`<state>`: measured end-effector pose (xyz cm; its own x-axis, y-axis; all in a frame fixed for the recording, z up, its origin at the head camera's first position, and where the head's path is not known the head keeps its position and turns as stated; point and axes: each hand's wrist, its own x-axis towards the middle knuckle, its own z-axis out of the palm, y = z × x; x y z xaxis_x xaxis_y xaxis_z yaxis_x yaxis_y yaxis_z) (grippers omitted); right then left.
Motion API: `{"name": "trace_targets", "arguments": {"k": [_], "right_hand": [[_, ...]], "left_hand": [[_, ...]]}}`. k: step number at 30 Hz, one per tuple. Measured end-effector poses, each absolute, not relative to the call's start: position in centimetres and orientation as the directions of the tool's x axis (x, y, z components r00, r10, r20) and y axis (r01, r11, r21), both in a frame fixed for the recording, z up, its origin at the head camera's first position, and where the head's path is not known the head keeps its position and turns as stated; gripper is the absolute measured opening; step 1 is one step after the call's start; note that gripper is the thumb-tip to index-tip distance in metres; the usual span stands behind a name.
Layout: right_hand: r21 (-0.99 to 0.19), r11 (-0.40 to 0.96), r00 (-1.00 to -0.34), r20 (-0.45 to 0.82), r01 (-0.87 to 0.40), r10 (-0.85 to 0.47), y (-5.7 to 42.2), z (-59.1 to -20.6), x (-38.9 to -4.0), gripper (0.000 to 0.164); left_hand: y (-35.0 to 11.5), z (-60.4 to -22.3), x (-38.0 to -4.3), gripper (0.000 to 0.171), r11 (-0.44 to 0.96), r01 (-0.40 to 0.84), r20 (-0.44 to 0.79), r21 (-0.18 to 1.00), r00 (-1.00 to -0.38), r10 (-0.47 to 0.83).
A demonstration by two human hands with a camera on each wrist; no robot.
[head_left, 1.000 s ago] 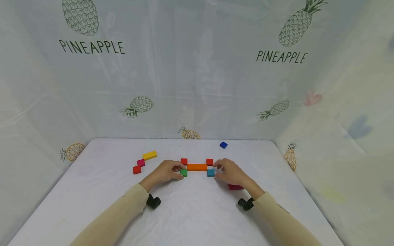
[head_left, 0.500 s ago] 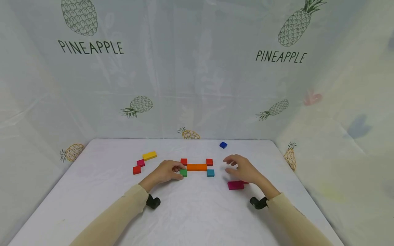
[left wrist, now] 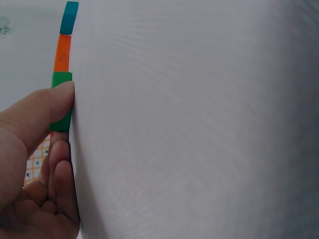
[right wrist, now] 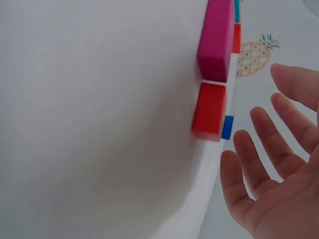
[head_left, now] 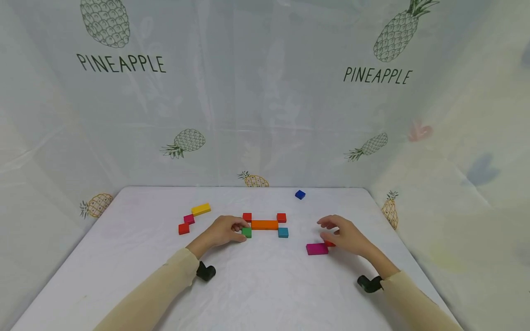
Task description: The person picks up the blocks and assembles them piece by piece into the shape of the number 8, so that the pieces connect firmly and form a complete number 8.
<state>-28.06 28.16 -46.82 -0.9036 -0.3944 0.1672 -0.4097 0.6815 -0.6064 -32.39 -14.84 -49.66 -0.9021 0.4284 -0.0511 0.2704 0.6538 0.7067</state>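
Note:
At the table's middle my left hand (head_left: 225,230) pinches a green block (head_left: 246,232) between thumb and fingers; the thumb lies on its near face in the left wrist view. Beside it an orange bar (head_left: 265,225) runs sideways. Red blocks sit at its far corners, one on the left (head_left: 247,217) and one on the right (head_left: 281,218). A teal block (head_left: 283,232) is at its near right corner. My right hand (head_left: 345,235) hovers with loose, spread fingers over a red block (right wrist: 209,110), holding nothing. A magenta bar (head_left: 317,249) lies just left of that block.
On the left lie a yellow bar (head_left: 201,209), a pink block (head_left: 189,219) and a red block (head_left: 184,229). A blue block (head_left: 300,195) is near the back edge. A pineapple-print curtain (head_left: 265,92) hangs behind the white table (head_left: 256,289).
My right hand has moved away from the teal block, rightward to above the red block by the magenta bar. The left hand has stayed on the green block.

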Motion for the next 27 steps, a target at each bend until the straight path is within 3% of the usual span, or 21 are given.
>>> {"name": "trace_targets", "arguments": {"k": [17, 27], "right_hand": [[-0.611, 0.663, -0.877, 0.114, -0.433, -0.467, 31.5, -48.2, -27.1, 0.046], [-0.562, 0.693, -0.869, 0.1, -0.451, -0.485, 31.6, -48.4, -27.4, 0.041]], "left_hand": [[-14.8, -49.5, -32.2, 0.031, 0.653, 0.246, -0.065, 0.717, -0.908, 0.413], [-14.7, -49.4, -32.1, 0.031, 0.653, 0.251, -0.063, 0.715, -0.907, 0.417]]}}
